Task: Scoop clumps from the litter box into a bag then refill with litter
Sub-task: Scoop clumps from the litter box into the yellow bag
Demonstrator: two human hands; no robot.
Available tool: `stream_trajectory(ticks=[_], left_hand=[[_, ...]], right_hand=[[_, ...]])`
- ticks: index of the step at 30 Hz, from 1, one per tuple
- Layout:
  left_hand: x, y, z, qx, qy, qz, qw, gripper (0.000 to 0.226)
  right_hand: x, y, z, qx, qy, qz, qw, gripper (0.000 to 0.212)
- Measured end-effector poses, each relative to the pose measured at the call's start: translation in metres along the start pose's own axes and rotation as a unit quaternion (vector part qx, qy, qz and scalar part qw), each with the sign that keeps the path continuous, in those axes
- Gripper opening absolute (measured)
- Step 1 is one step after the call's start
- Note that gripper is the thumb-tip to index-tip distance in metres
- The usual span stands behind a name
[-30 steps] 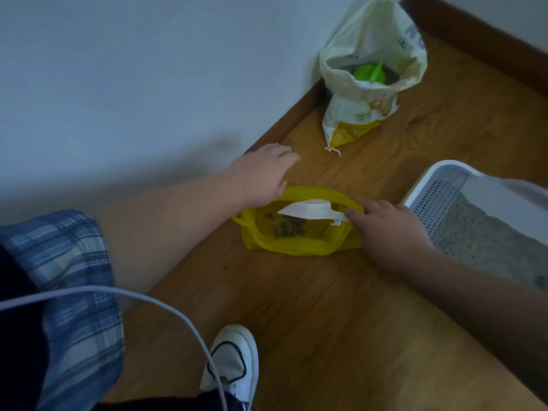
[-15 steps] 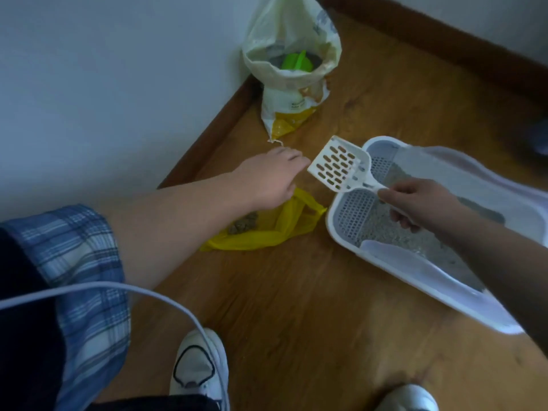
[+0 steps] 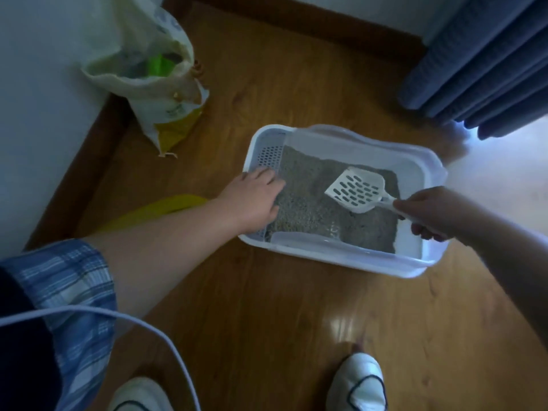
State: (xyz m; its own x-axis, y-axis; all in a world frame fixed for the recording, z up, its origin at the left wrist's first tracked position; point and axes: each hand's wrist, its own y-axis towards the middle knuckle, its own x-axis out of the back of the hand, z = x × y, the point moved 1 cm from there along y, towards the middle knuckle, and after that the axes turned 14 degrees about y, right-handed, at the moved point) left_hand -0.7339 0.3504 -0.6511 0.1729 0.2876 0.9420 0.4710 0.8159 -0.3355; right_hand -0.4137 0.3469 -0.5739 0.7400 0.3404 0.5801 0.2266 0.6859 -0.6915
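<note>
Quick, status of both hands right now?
Left hand: open, fingers resting on the litter box at its left end.
Right hand: closed round the scoop by its handle, above the litter.

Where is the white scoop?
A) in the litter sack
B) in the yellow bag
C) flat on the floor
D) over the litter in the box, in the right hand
D: the right hand grips the scoop by its handle over the litter in the box.
</note>
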Motion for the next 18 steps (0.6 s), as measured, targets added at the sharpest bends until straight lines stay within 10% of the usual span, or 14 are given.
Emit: stream_trajectory(ticks=[18], left_hand=[[-0.015, 0.019, 0.004, 0.04, 0.017, 0.04, 0.998, 0.068]], right_hand=[[-0.013, -0.004, -0.038, -0.273, 0.445, 0.017, 0.852, 0.032]])
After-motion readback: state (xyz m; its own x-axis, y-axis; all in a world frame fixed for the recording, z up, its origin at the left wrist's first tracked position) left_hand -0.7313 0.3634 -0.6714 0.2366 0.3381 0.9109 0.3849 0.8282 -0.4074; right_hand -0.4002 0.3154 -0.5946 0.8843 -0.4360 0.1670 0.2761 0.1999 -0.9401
